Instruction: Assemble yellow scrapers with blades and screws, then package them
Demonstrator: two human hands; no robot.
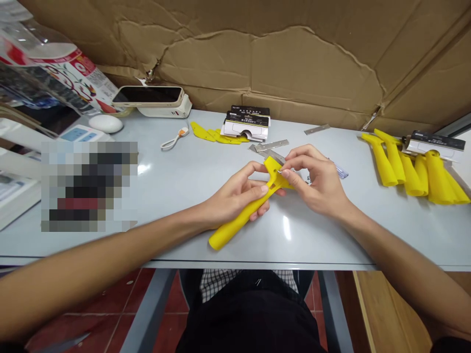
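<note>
My left hand [241,191] is wrapped round a yellow plastic scraper handle [235,224], its wide head pointing up and away and its round end toward me. At the head, the thumb and forefinger of my right hand [312,179] pinch a small metal screw [279,171] beside a hole. Part of the head is hidden behind my right fingers. Just beyond lie thin metal blades [271,145], partly overlapping. A clear screwdriver-like handle [339,170] and small metal bits [308,180] show near my right hand.
Several yellow scraper handles [412,171] lie at the right by a black and white box [436,146]. Farther back are yellow flat pieces [200,131], stacked boxes [246,125], a loose blade [317,129], a white cable [174,139], a phone [149,95] and a white mouse [106,124]. Cardboard [275,63] stands behind.
</note>
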